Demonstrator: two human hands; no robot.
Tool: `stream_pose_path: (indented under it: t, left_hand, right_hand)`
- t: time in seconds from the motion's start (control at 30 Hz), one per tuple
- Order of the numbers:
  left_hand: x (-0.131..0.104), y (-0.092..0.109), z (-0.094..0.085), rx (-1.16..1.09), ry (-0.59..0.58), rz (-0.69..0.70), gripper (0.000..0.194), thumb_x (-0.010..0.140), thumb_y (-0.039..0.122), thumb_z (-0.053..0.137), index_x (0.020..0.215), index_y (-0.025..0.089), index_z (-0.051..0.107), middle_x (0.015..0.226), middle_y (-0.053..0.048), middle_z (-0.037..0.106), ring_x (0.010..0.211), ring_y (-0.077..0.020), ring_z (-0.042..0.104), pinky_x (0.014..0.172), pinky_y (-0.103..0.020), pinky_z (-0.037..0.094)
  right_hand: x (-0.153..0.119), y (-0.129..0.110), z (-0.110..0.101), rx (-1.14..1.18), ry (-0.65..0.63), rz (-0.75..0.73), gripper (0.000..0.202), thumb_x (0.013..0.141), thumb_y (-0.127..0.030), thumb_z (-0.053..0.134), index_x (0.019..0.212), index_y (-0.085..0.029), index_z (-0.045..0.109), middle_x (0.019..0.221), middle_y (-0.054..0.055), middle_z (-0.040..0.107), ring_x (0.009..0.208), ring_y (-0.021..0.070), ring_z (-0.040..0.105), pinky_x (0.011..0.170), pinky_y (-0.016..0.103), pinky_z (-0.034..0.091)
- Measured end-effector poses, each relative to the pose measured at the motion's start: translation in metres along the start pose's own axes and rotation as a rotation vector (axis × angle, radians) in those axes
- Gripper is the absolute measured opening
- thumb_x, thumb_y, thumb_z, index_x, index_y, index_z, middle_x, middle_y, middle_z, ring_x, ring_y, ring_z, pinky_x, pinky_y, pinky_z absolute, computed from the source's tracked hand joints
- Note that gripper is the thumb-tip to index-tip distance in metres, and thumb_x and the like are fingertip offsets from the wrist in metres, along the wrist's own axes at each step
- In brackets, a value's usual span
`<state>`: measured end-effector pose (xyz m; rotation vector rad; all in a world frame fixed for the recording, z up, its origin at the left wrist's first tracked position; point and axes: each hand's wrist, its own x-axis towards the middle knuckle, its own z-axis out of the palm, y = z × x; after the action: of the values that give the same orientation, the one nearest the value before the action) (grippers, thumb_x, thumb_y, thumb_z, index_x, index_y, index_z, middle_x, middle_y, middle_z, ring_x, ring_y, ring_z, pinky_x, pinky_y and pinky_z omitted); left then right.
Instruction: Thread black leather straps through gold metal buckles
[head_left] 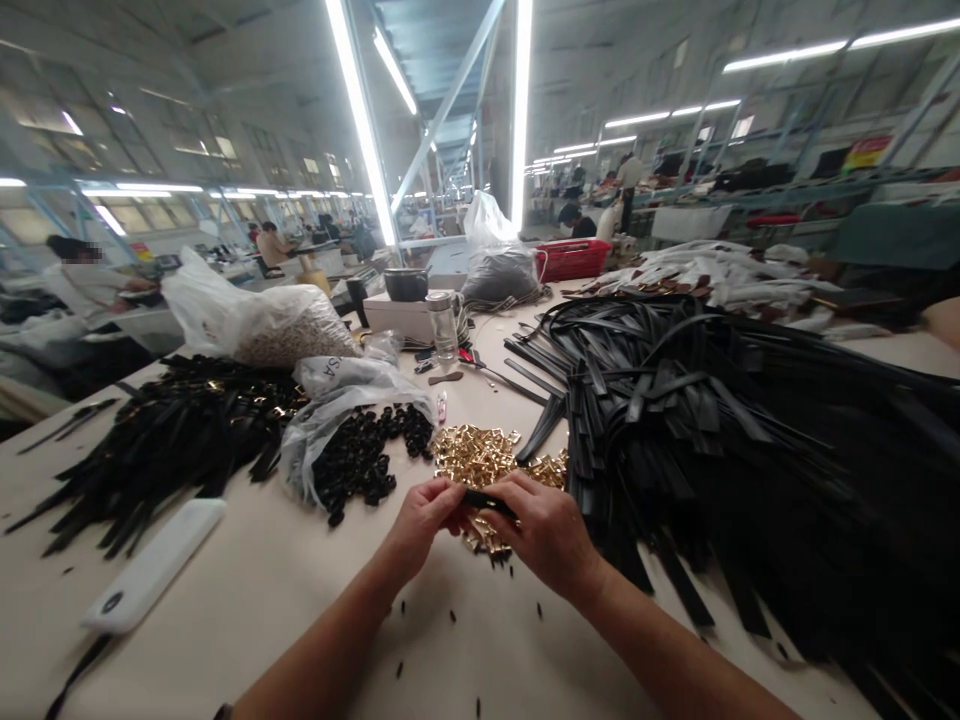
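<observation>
A short black strap (489, 502) is stretched between my two hands, just above the heap of gold metal buckles (474, 452). My left hand (421, 520) pinches its left end between thumb and fingers. At the other end, the fingers of my right hand (551, 532) are closed round it. My fingers cover parts of the strap, so its ends are hidden. Small black loops (367, 455) spill from a clear plastic bag (300, 455) to the left of the gold heap. A large pile of long black straps (675, 390) lies to the right.
Another pile of black straps (180, 425) with gold fittings lies left, near a white handheld device (157, 565) with a cord. Behind are a filled plastic bag (285, 325), a glass jar (444, 325), a dark bowl (406, 284) and a red basket (574, 260). People sit farther back.
</observation>
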<state>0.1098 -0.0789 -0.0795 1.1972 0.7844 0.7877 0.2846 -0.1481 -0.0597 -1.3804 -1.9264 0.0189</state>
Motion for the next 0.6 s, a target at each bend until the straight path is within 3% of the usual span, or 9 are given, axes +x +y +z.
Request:
stream_pose_path:
  t: [0.17, 0.33, 0.43, 0.6]
  left_hand:
    - [0.003, 0.009, -0.007, -0.014, -0.010, 0.056, 0.036, 0.079, 0.047, 0.065, 0.070, 0.012, 0.066, 0.061, -0.005, 0.065, 0.052, -0.0110, 0.056, 0.051, -0.021, 0.041]
    - [0.009, 0.023, -0.043, -0.186, 0.276, 0.134, 0.042, 0.074, 0.055, 0.065, 0.067, 0.013, 0.067, 0.068, -0.006, 0.069, 0.063, -0.0147, 0.063, 0.059, -0.023, 0.048]
    - [0.011, 0.022, -0.058, -0.059, 0.312, 0.114, 0.042, 0.073, 0.054, 0.066, 0.065, 0.013, 0.066, 0.072, -0.008, 0.070, 0.072, -0.0179, 0.065, 0.068, -0.027, 0.050]
    - [0.013, 0.011, -0.060, 0.337, 0.185, 0.134, 0.046, 0.080, 0.055, 0.057, 0.064, 0.013, 0.068, 0.072, -0.008, 0.070, 0.068, -0.0172, 0.062, 0.070, -0.029, 0.047]
  right_hand:
    - [0.001, 0.007, -0.001, -0.077, 0.020, -0.055, 0.022, 0.093, -0.028, 0.049, 0.078, -0.019, 0.062, 0.070, 0.001, 0.060, 0.063, 0.0135, 0.057, 0.060, 0.024, 0.035]
    - [0.003, 0.021, -0.010, -0.114, 0.108, -0.040, 0.022, 0.093, -0.029, 0.048, 0.079, -0.018, 0.061, 0.071, 0.002, 0.060, 0.061, 0.0126, 0.056, 0.059, 0.024, 0.033]
    - [0.004, 0.028, -0.011, -0.156, 0.117, -0.018, 0.024, 0.093, -0.031, 0.047, 0.080, -0.018, 0.061, 0.072, 0.002, 0.061, 0.061, 0.0130, 0.057, 0.057, 0.024, 0.032]
    - [0.005, 0.031, -0.010, -0.184, 0.091, 0.000, 0.024, 0.093, -0.032, 0.047, 0.080, -0.019, 0.062, 0.073, 0.003, 0.061, 0.060, 0.0135, 0.057, 0.056, 0.025, 0.031]
